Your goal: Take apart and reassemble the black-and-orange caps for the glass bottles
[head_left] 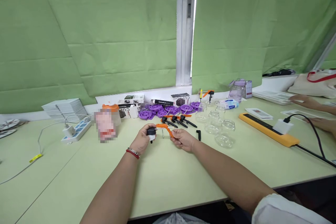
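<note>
My left hand (144, 139) is closed around a black knob-like part (151, 131) with a white piece beneath it, and a thin metal rod runs from it to the right. Pinched in my right hand (183, 140) is a bent orange crank arm (167, 129), whose far end touches or overlaps the rod; the exact joint is too small to tell. Behind the hands lie several black-and-orange rod assemblies (180, 121). A small metal pin (162, 133) shows between my hands, and a black elbow-shaped part (198, 135) rests to the right.
Purple slotted discs (160, 110) are heaped at the back beside small boxes (128, 111). Clear jars (224, 140) stand right of centre. A yellow power strip (267, 129) lies farther right, near another person's hands (307, 102). Left are a white power strip (78, 131) and stacked booklets (63, 109).
</note>
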`<action>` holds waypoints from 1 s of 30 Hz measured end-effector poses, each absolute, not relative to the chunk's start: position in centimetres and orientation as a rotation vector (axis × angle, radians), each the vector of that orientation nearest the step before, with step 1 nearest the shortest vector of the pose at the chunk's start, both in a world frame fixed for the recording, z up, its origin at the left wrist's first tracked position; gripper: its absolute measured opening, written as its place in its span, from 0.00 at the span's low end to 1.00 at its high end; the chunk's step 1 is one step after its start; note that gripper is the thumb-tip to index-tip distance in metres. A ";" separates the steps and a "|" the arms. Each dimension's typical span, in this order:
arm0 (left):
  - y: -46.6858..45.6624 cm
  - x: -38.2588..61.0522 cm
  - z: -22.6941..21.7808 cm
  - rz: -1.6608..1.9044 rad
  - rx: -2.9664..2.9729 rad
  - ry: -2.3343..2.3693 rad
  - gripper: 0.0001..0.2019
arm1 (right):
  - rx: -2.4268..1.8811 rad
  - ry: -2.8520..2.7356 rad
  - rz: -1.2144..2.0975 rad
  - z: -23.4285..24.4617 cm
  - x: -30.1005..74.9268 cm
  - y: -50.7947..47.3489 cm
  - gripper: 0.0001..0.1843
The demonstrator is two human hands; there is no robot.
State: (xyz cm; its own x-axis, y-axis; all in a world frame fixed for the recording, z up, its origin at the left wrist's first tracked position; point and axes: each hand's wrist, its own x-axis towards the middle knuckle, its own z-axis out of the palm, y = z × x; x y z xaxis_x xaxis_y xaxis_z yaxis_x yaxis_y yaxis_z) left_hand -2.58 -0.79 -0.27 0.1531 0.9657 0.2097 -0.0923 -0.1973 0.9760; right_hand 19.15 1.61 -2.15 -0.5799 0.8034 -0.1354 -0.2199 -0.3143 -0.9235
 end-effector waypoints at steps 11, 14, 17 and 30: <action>-1.5 -0.8 0.1 1.252 1.260 0.782 0.30 | -0.741 -1.288 1.978 -2.1 19.0 1.3 0.20; -1.8 -0.7 0.3 1.235 1.243 0.797 0.32 | -0.714 -1.325 1.979 -2.1 19.0 1.2 0.20; -2.0 -0.5 0.4 1.209 1.268 0.815 0.32 | -0.724 -1.345 1.992 -2.2 19.0 1.2 0.20; -2.2 -0.2 0.6 1.242 1.209 0.718 0.23 | -0.812 -1.447 1.935 -2.1 18.7 0.9 0.20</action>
State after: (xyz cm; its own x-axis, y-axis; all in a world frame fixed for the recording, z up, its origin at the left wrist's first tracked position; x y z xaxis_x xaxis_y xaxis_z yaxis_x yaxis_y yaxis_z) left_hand -0.22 -2.16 0.61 0.2398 0.9521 0.1896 -0.3106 -0.1098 0.9442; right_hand 18.67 0.86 -2.10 -0.6438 0.7549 -0.1252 -0.0936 -0.2401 -0.9662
